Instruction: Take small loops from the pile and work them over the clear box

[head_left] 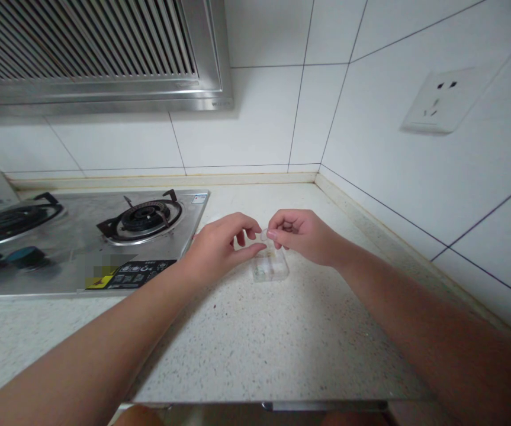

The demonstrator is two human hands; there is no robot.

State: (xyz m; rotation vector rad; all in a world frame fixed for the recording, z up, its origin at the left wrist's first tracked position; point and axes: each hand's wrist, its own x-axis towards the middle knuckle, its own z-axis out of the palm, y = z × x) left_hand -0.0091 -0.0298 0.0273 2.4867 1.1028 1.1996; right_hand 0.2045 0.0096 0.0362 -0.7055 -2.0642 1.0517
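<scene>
A small clear plastic box (pixel 271 270) rests on the speckled countertop (pixel 255 349), partly hidden behind and below my hands. Between finger and thumb, my right hand (pixel 302 235) pinches a small, clear, rounded piece (pixel 264 235) above the box; its exact kind is too small to tell. My left hand (pixel 224 244) comes in from the other side, thumb and fingers apart, with its fingertips close to that clear piece. Whether the left fingertips touch it I cannot tell. Faint small contents show through the box, but they are not clear enough to name.
A steel gas stove (pixel 73 236) with a black burner (pixel 148 218) and knobs stands to the left. Above it hangs a range hood (pixel 213 77). White tiled walls meet in a corner behind, and a wall socket (pixel 439 100) is at the upper right.
</scene>
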